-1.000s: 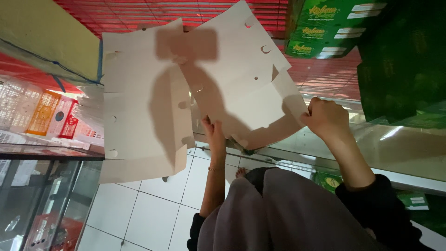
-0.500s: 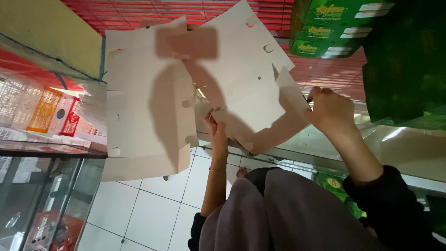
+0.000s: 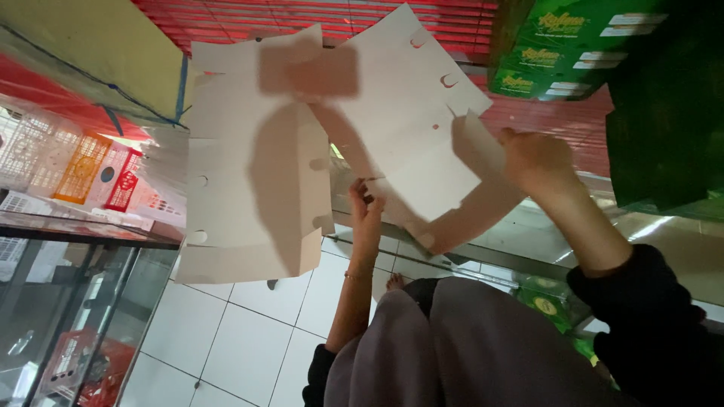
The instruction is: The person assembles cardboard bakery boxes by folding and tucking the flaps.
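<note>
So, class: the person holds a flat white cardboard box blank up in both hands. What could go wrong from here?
1. The left hand pinches only a small inner flap, so the cardboard blank might tear or crease there.
2. The big left panel hangs unsupported and may flop.
3. The right hand grips one edge tab; it could slip.

You have a single view, from the camera on your head. It looks steeply down along your body to the white tiled floor (image 3: 226,339), close enough that your left hand (image 3: 366,207) and right hand (image 3: 535,158) fill the middle, with the flat cardboard sheet (image 3: 249,173) right before the lens.
</note>
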